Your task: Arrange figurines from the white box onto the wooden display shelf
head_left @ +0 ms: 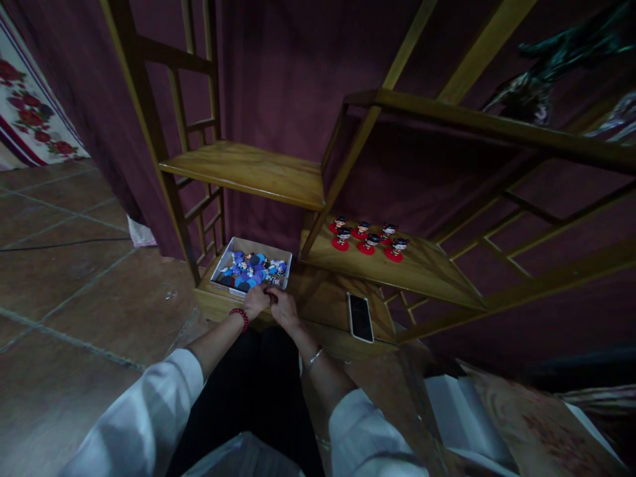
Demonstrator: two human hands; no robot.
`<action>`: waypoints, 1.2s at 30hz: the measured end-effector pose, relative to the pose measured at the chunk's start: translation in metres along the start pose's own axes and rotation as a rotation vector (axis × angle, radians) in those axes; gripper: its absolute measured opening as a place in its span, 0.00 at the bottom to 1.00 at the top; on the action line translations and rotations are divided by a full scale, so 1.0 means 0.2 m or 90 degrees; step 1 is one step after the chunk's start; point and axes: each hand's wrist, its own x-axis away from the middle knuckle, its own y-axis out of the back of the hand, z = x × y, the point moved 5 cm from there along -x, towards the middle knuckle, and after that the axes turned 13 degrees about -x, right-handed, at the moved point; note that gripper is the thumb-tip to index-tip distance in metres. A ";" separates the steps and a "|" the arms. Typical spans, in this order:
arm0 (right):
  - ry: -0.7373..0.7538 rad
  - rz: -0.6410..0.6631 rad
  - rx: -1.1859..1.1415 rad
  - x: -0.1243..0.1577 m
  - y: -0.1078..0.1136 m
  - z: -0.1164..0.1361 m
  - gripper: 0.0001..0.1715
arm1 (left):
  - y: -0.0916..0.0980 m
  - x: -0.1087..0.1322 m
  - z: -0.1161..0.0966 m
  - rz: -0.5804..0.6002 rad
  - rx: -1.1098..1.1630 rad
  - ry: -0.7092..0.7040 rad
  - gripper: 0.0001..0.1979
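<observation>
My left hand (256,302) and my right hand (283,307) meet at the front edge of a white box (227,255), fingers curled together. Something small and dark seems to sit between them, but I cannot make out what it is. Inside the box lies a jumble of small figurines (255,268) in blue, purple and white, some with round blue bases. Up and to the right, several figurines (369,242) with black headwear and round red bases stand upright on a wooden shelf, apart from my hands.
The wooden shelf unit (248,169) has ledges and upright posts around the box. A phone (360,318) lies on the lower board to the right. A white carton (467,414) is on the floor at lower right. Dark curtain (278,86) hangs behind.
</observation>
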 end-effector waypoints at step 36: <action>-0.087 0.099 -0.012 -0.28 -0.32 -0.19 0.14 | 0.11 -0.34 0.47 -0.005 -0.205 0.121 0.16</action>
